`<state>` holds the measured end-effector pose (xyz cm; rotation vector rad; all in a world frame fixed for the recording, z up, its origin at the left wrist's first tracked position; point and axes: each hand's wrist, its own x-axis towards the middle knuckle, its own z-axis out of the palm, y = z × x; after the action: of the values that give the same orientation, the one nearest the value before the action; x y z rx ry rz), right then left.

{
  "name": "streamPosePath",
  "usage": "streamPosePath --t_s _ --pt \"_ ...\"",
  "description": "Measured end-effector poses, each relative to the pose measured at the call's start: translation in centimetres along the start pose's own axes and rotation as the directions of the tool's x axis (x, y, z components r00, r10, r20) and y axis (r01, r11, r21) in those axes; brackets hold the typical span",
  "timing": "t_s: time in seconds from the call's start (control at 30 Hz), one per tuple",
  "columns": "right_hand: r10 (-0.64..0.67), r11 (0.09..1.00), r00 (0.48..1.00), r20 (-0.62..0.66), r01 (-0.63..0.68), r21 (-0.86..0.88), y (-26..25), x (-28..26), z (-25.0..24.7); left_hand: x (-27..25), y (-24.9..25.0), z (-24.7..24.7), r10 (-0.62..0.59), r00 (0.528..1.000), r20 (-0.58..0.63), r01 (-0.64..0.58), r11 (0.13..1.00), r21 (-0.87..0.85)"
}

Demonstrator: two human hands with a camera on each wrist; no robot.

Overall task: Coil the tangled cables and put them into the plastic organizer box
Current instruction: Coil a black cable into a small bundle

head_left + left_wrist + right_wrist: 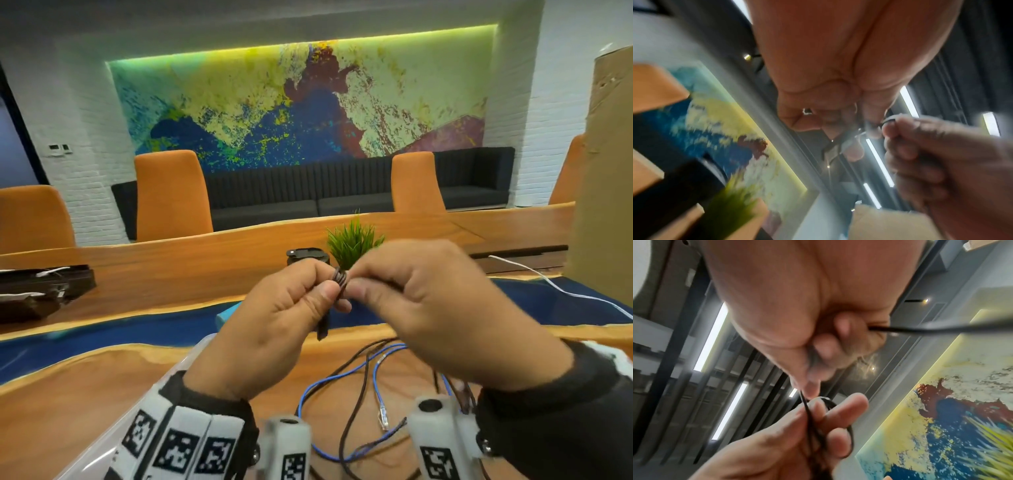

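Black cable (340,278) coil pinched by both hands, left hand (274,318) and right hand (442,308), fingers curled.

The thin coiled cable (340,279) is dark brown, almost black. On the orange-brown wooden bench (85,387) with a deep blue band lie a blue cable (376,371) and a dark brown cable (352,407). The wrist bands (178,442) are white with black square code patterns. The high-backed chairs (170,192) are orange, the long sofa (308,192) black, the grass-like plant (352,241) green. The wall painting (301,102) mixes yellow, blue, teal and dark red.
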<state>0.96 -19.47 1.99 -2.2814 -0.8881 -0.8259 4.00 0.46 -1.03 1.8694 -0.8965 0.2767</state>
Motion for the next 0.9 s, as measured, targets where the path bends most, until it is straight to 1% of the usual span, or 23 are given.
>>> streamPosePath --t_s 0.03,0.07,0.1,0.13,0.17,0.2,0.23,0.27,0.3,0.33,0.37,0.4,0.43,0.47,0.5,0.53,0.57,0.63,0.67,0.73,0.8,0.87,0.9 --pt "-0.010 0.999 0.994 -0.112 0.014 0.036 0.4 0.0 -0.3 -0.1 0.3 0.0 -0.027 0.999 0.033 0.028 0.999 -0.034" --pt "-0.001 0.998 0.981 -0.196 0.014 0.063 0.8 0.0 -0.5 -0.2 0.4 0.1 -0.048 0.996 0.071 0.054 0.995 -0.085" --pt "0.022 0.998 0.968 -0.251 -0.004 0.069 1.3 0.0 -0.3 -0.3 0.6 0.2 -0.064 0.991 0.113 0.082 0.984 -0.160" --pt "0.060 0.996 0.958 -0.280 -0.041 0.074 1.8 0.0 0.1 -0.3 0.6 0.3 -0.070 0.987 0.147 0.106 0.961 -0.254" --pt "0.104 0.993 0.953 -0.285 -0.085 0.079 2.4 -0.1 0.8 -0.4 0.7 0.6 -0.073 0.984 0.161 0.128 0.921 -0.369" --pt "0.152 0.987 0.954 -0.259 -0.132 0.091 2.8 0.0 1.4 -0.4 0.8 0.7 -0.072 0.987 0.142 0.134 0.861 -0.492" --pt "0.193 0.979 0.962 -0.194 -0.177 0.097 2.9 -0.1 2.0 -0.2 1.0 0.8 -0.071 0.993 0.097 0.115 0.789 -0.603" --pt "0.222 0.973 0.971 -0.087 -0.214 0.088 2.8 -0.2 2.3 -0.1 0.9 0.7 -0.068 0.997 0.042 0.078 0.738 -0.671" --pt "0.228 0.972 0.973 0.044 -0.230 0.052 2.4 -0.3 2.4 0.0 0.9 0.5 -0.062 0.998 -0.011 0.038 0.733 -0.679" --pt "0.212 0.976 0.963 0.169 -0.216 0.006 1.9 -0.3 2.4 0.1 0.7 0.2 -0.051 0.997 -0.061 0.003 0.792 -0.611" --pt "0.173 0.985 0.952 0.254 -0.173 -0.020 1.2 -0.4 2.2 0.1 0.4 -0.1 -0.028 0.995 -0.095 -0.019 0.888 -0.459" --pt "0.119 0.993 0.951 0.284 -0.118 -0.023 0.6 -0.3 1.8 0.1 0.0 -0.4 0.001 0.995 -0.101 -0.028 0.965 -0.261" --pt "0.063 0.998 0.965 0.254 -0.061 -0.015 0.1 -0.3 1.3 0.1 -0.2 -0.5 0.017 0.997 -0.069 -0.022 0.997 -0.078" --pt "0.019 1.000 0.984 0.175 -0.018 -0.006 0.0 -0.2 0.9 0.1 -0.5 -0.5 0.012 0.999 -0.031 -0.010 0.999 0.051" --pt "-0.006 1.000 0.997 0.073 0.006 -0.002 0.1 -0.1 0.5 0.0 -0.5 -0.4 -0.007 1.000 0.008 0.006 0.996 0.084" --pt "-0.010 1.000 1.000 -0.030 0.010 0.002 0.4 0.0 0.3 -0.1 -0.3 -0.3 -0.032 0.998 0.050 0.030 0.999 0.037" --pt "0.005 1.000 0.993 -0.120 -0.003 0.017 0.9 0.0 0.2 -0.2 -0.1 -0.1 -0.055 0.993 0.102 0.061 0.997 -0.054" --pt "0.063 0.997 0.969 -0.241 -0.052 0.050 1.9 0.0 0.7 -0.4 0.3 0.3 -0.087 0.979 0.183 0.136 0.951 -0.276" --pt "0.100 0.994 0.960 -0.260 -0.088 0.060 2.4 0.0 1.2 -0.5 0.3 0.4 -0.089 0.976 0.196 0.162 0.905 -0.393" --pt "0.165 0.986 0.956 -0.242 -0.157 0.051 3.0 0.0 2.4 -0.5 0.3 0.4 -0.085 0.981 0.176 0.173 0.794 -0.583" --pt "0.190 0.981 0.952 -0.238 -0.191 0.018 3.1 0.0 2.8 -0.3 0.4 0.2 -0.094 0.986 0.135 0.160 0.725 -0.669" --pt "0.208 0.977 0.952 -0.225 -0.215 -0.006 3.0 -0.1 2.8 0.0 0.6 0.3 -0.125 0.990 0.061 0.131 0.697 -0.705" --pt "0.232 0.971 0.955 -0.185 -0.237 -0.010 3.0 -0.1 2.8 0.2 0.7 0.3 -0.146 0.989 0.013 0.110 0.675 -0.730"
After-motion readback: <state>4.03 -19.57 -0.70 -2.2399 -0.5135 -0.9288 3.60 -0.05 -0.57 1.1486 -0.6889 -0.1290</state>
